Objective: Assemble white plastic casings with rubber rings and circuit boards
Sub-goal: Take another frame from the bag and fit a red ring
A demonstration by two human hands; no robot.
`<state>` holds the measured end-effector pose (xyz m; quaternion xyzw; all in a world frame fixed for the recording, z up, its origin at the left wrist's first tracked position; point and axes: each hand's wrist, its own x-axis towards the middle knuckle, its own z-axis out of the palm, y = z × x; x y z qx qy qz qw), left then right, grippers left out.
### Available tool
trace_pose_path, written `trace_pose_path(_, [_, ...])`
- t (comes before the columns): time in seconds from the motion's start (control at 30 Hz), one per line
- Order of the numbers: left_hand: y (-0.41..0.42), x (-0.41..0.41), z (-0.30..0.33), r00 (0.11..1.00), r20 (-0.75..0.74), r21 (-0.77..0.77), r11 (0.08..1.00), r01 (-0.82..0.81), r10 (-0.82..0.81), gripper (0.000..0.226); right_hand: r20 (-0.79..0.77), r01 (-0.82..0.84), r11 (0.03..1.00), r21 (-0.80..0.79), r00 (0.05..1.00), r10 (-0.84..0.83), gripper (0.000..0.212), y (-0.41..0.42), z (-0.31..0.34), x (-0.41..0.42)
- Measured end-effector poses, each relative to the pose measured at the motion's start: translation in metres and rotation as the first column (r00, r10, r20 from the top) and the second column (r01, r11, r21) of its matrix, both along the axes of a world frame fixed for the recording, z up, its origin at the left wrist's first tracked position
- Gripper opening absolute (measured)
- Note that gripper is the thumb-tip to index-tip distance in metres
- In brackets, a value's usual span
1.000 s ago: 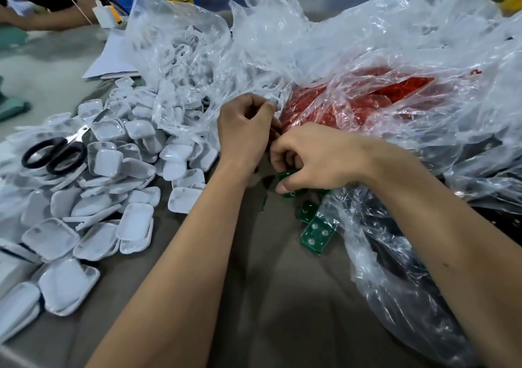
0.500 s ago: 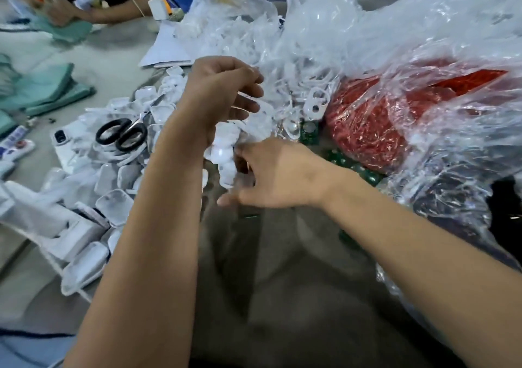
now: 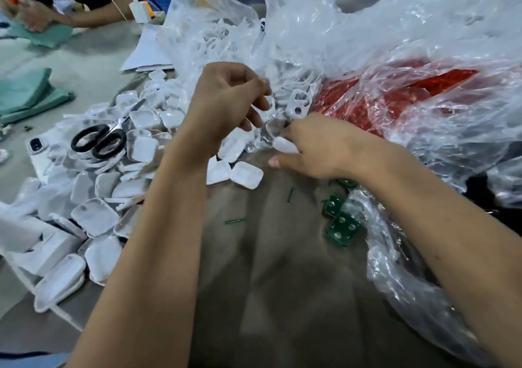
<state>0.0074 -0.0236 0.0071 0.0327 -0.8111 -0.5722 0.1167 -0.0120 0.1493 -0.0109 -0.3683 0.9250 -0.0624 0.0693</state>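
- Pinching a smooth white casing (image 3: 285, 145), the right hand (image 3: 319, 147) curls beside the left hand (image 3: 226, 105).
- Left fingers grip crinkled clear plastic (image 3: 262, 139).
- Rounded glossy casings (image 3: 141, 147) heap left of both hands; green square circuit boards (image 3: 342, 228) lie below the right wrist.

I'm looking at a small hand-assembly workshop: a table (image 3: 268, 297) heaped with loose white casings (image 3: 93, 215), green boards (image 3: 342, 228), bulk parts in clear bags (image 3: 423, 57), scissors (image 3: 99, 140), and another worker (image 3: 70, 3) opposite.
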Motion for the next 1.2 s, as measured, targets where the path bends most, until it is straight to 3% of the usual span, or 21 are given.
trace_pose_path(0.1, [0.028,-0.005,-0.002,0.999,-0.041,-0.292,0.956,-0.01,-0.002,0.009,0.074,0.043,0.996,0.075,0.996,-0.049,0.057,0.016,0.0,-0.005])
trace_pose_path(0.17, [0.04,-0.01,-0.004,0.967,-0.216,-0.495,0.838,-0.229,0.136,0.008,0.125,0.068,0.996,0.059,0.989,-0.075,0.062,0.022,0.002,-0.007])
trace_pose_path(0.23, [0.039,-0.015,0.004,0.826,-0.461,-0.482,0.69,-0.54,0.325,0.012,0.149,0.074,0.997,0.006,0.986,-0.074,0.062,0.028,0.004,-0.009])
trace_pose_path(0.3, [0.02,-0.029,0.016,0.707,-0.54,-0.421,0.58,-0.697,0.458,0.023,0.179,0.071,0.996,-0.055,0.982,-0.06,0.058,0.032,0.005,-0.01])
trace_pose_path(0.37, [-0.001,-0.046,0.024,0.81,-0.331,-0.473,0.657,-0.587,0.485,0.033,0.168,0.051,0.995,-0.087,0.985,-0.036,0.048,0.032,0.005,-0.01])
trace_pose_path(0.43, [-0.008,-0.053,0.029,0.952,0.016,-0.623,0.748,-0.229,0.305,0.029,0.145,0.018,0.994,-0.104,0.989,-0.002,0.037,0.029,0.005,-0.008])
trace_pose_path(0.5, [-0.001,-0.052,0.025,0.956,0.259,-0.667,0.741,0.075,0.136,0.015,0.142,0.003,0.989,-0.147,0.99,0.018,0.029,0.026,0.006,-0.007])
trace_pose_path(0.53, [0.003,-0.051,0.022,0.946,0.31,-0.666,0.732,0.145,0.095,0.013,0.13,0.011,0.985,-0.171,0.991,0.012,0.027,0.024,0.007,-0.006])
trace_pose_path(0.7, [0.016,-0.057,0.005,0.94,0.297,-0.795,0.589,0.147,0.167,0.028,0.068,0.089,0.98,-0.177,0.995,-0.078,0.019,0.026,0.013,-0.009])
trace_pose_path(0.8, [0.02,-0.053,-0.001,0.941,0.289,-0.746,0.657,0.108,0.174,0.019,0.092,0.162,0.976,-0.149,0.985,-0.149,0.019,0.04,0.026,-0.01])
trace_pose_path(0.87, [0.019,-0.05,-0.002,0.949,0.193,-0.637,0.767,-0.072,0.249,0.02,0.076,0.24,0.955,-0.176,0.97,-0.23,0.02,0.055,0.04,-0.011])
trace_pose_path(0.93, [0.014,-0.049,-0.001,0.921,-0.022,-0.649,0.696,-0.308,0.388,0.017,-0.004,0.357,0.905,-0.23,0.93,-0.367,0.023,0.076,0.053,-0.016])
trace_pose_path(1.0, [0.009,-0.049,0.001,0.895,-0.114,-0.69,0.614,-0.383,0.43,0.017,-0.123,0.5,0.829,-0.25,0.833,-0.539,0.023,0.099,0.06,-0.025])
trace_pose_path(1.1, [0.006,-0.047,0.007,0.93,0.042,-0.627,0.734,-0.26,0.366,0.024,-0.212,0.687,0.709,-0.159,0.678,-0.704,0.013,0.125,0.06,-0.04])
trace_pose_path(1.2, [0.012,-0.039,0.011,0.904,0.36,-0.673,0.735,0.079,0.232,0.014,-0.185,0.686,0.727,-0.034,0.711,-0.679,0.02,0.119,0.049,-0.047])
